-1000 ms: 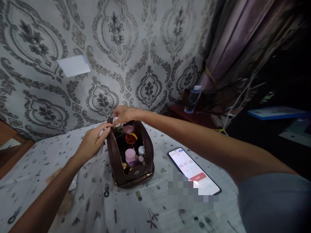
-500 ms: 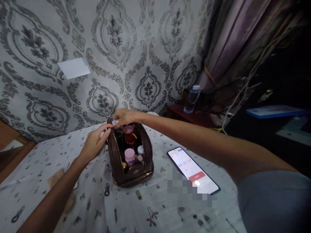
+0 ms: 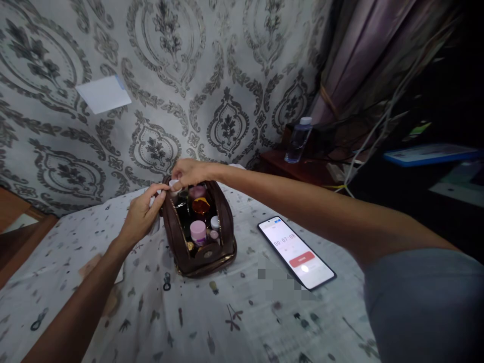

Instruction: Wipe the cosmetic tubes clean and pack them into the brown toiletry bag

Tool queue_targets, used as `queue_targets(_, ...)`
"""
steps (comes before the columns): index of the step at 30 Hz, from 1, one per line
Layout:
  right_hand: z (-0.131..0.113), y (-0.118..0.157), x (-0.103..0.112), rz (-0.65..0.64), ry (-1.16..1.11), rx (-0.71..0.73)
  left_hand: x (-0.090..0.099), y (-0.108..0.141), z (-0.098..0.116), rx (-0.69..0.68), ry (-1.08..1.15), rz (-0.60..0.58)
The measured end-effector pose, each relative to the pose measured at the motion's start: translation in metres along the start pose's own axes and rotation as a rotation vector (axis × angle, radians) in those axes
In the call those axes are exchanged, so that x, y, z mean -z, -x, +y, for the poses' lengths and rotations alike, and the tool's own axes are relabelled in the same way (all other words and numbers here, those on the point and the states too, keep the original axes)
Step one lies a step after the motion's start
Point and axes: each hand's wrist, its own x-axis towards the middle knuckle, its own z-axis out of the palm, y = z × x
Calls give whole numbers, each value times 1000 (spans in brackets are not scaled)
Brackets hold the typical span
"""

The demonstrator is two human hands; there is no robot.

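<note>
A dark brown zippered toiletry bag (image 3: 226, 217) stands wide open on the patterned bedsheet. My left hand (image 3: 142, 210) pinches its far left rim between thumb and fingers. At the bag's far end, my right hand (image 3: 191, 171) is closed on a small white item (image 3: 174, 185), mostly hidden by the fingers, just inside the opening. Among the contents are a pink-lidded jar (image 3: 198, 233), an amber bottle (image 3: 200, 205), a white-capped container (image 3: 215, 223) and a small gold-topped piece (image 3: 190, 246).
A phone (image 3: 298, 252) showing a running timer lies right of the bag, below my right forearm. Partly behind my left forearm are flat beige and white items (image 3: 88, 266). A water bottle (image 3: 298, 140) stands on a dark red surface beyond the bed, near loose cables (image 3: 368, 143).
The whole view has shifted slightly, so the bag and phone sit a little higher. Both hands keep their places at the bag's far end; the right has barely moved.
</note>
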Motion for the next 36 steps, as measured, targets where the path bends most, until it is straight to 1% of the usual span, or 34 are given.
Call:
queue_targets(3, -3, -1, 1, -15, 160, 55, 0, 0, 1, 5, -20, 2)
queue_targets(5, -6, -1, 1, -19, 239, 59, 0, -1, 2, 24, -37, 2)
queue_targets(8, -12, -1, -1, -31, 301, 53, 0, -1, 3, 17, -33, 8)
queue_targets(11, -17, 1, -5, -27, 330, 14, -1, -2, 2, -8, -17, 20)
queue_targets(14, -19, 4, -9, -32, 292, -6, -2, -2, 0, -27, 1, 19)
queue_targets(18, -14, 6, -11, -39, 134, -47, -3, -1, -2, -46, 36, 20)
queue_targets(22, -9, 8, -13, -23, 82, -70, -6, 1, -4, 42, 46, 60)
queue_targets(24, -8, 12, -13, 17, 89, -36, -9, 4, -6, 80, 69, 74)
queue_targets(26, -7, 19, -13, 141, 102, -22, -13, 8, -9, 109, 88, 101)
queue_targets(28, -4, 25, -13, 322, 136, -85, -18, 11, -12, 122, 100, 146)
queue_targets(29, -3, 27, -13, 389, 158, -131, -20, 12, -14, 118, 109, 167)
queue_targets(30, -1, 28, -14, 423, 177, -172, -22, 13, -15, 109, 121, 183)
queue_targets(31, 1, 28, -14, 421, 186, -200, -24, 14, -16, 99, 135, 193)
queue_targets(32, 2, 28, -14, 394, 182, -212, -25, 14, -17, 92, 149, 196)
queue_targets(34, 3, 23, -15, 312, 149, -205, -27, 13, -17, 97, 170, 199)
queue_targets(36, 2, 18, -16, 281, 120, -197, -28, 12, -17, 99, 187, 192)
